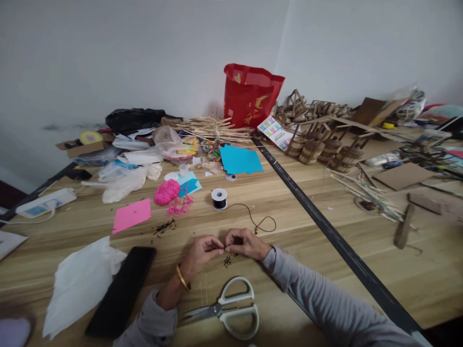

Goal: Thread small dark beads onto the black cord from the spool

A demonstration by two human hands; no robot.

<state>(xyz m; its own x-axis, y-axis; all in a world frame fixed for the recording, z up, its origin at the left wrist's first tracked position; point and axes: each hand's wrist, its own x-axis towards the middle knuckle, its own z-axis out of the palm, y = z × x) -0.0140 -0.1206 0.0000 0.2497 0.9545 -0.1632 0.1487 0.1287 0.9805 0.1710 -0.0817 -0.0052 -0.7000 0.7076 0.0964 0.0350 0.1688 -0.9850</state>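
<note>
My left hand [203, 254], with a gold bangle at the wrist, pinches with its fingertips against those of my right hand [246, 244]. Whatever sits between them is too small to make out. Just below the fingers lies a small cluster of dark beads [227, 261]. Black cord [249, 210] runs from a white spool [219, 198] and loops down to a few small beads [256, 229] beyond my right hand. Scissors with white handles [237, 308] rest on the table nearest me, blades pointing left.
On the left are a black phone [121, 291], white tissue [81, 284], pink paper [132, 215], dark little sticks [164, 227] and pink yarn [167, 192]. Blue sheets [241, 159] and a red bag [251, 96] stand behind. Small wooden buckets [311, 150] sit right of a black strip [318, 217].
</note>
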